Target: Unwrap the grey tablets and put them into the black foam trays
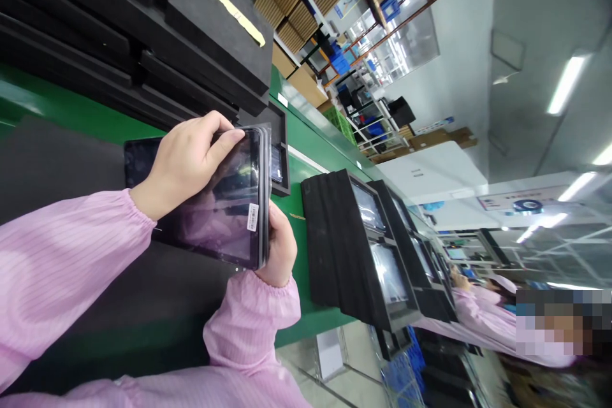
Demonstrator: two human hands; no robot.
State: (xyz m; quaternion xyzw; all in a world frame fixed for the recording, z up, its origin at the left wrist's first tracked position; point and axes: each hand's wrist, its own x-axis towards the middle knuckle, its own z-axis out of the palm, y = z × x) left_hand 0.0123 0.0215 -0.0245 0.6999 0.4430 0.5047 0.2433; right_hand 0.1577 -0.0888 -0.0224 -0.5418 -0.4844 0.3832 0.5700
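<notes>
A thin stack of black tablets (217,223), glossy and reflecting, is held in front of me. A small white barcode label (252,217) sits near the lower right corner of the top screen. Clear film shows along the stack's right edge. My left hand (189,156) lies across the top screen, its thumb and forefinger closed at the upper edge. From the right, my right hand (281,247) grips the layered edge, its fingers partly hidden behind the stack. A black foam tray (285,166) with a device in it lies just beyond.
Black foam trays (215,19) are piled at the upper left, a yellow strip (239,16) on top. More foam tray stacks (329,242) holding screens stand to the right on the green table (306,169). A co-worker in pink (482,312) is at the far right.
</notes>
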